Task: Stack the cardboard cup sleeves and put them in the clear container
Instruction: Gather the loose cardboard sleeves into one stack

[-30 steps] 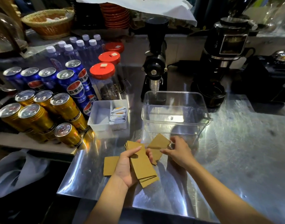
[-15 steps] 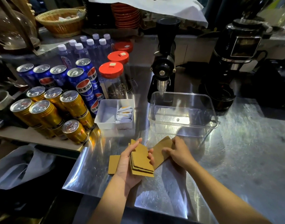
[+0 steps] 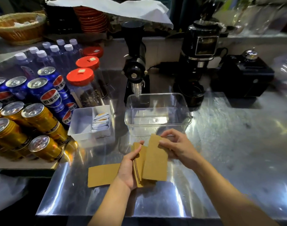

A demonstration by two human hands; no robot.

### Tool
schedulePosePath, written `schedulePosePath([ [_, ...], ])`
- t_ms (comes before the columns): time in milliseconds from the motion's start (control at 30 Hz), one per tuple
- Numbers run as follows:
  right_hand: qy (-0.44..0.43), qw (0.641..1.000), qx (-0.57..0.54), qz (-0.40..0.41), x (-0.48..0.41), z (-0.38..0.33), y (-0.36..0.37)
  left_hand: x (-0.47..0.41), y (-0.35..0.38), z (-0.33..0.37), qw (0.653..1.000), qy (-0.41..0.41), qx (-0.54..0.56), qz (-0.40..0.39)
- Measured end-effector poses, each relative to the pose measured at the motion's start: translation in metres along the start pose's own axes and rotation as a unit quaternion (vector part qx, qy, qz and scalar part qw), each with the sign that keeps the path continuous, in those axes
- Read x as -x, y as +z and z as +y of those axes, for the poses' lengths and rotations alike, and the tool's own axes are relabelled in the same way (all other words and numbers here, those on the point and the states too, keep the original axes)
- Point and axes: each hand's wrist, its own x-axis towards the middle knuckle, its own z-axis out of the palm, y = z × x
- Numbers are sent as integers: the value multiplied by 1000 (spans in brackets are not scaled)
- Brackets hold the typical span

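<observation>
My left hand [image 3: 129, 167] grips a stack of flat brown cardboard sleeves [image 3: 139, 162] on edge, just above the steel counter. My right hand [image 3: 175, 146] pinches the top corner of a single sleeve [image 3: 155, 162] and holds it flat against the right face of that stack. One more sleeve [image 3: 102, 176] lies flat on the counter to the left of my left wrist. The clear container [image 3: 157, 114] stands empty and open-topped just beyond both hands.
A white divided tray of sachets [image 3: 90, 123] sits left of the container. Gold cans [image 3: 40, 118] and blue cans [image 3: 46, 93], water bottles and red-lidded jars [image 3: 81, 79] crowd the left. A black grinder [image 3: 135, 66] and coffee machine [image 3: 199, 59] stand behind. The counter's front edge [image 3: 123, 216] is near.
My right hand has lifted a loose sleeve off the counter and brought it left against the stack. My left hand has tipped the stack more upright.
</observation>
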Motion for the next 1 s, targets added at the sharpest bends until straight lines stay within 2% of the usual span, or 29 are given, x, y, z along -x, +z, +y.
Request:
schedulePosePath([
  [100,-6,998,65,6,1,5,8,-6,9,-11,998,-56,21,-35],
  [200,-20,991,128,32,0,9,8,-3,9,-12,993,-74,36,-85],
  [300,-18,986,167,8,1,15,3,2,10,-10,989,-93,23,-113],
  [367,-9,980,198,-8,1,18,1,4,12,-9,988,-94,-25,-118],
  [433,24,982,179,-51,1,20,-1,6,13,-6,983,-91,-97,-125],
  [533,54,981,119,-144,0,19,-6,9,15,1,962,-115,-198,-147],
  [600,50,974,130,-180,-1,17,-11,9,16,4,941,-122,-272,-161],
  [700,38,980,144,-131,-3,17,-26,7,17,8,874,-72,-470,-102],
  [733,34,984,147,-99,-3,19,-34,5,17,7,863,-48,-498,-68],
  [833,20,990,135,-26,-1,30,-53,-7,13,-2,870,76,-482,66],
  [900,-2,994,108,17,2,40,-57,-17,11,-13,857,186,-457,151],
  [1000,-37,993,74,81,8,59,-54,-27,13,-34,865,256,-398,167],
])
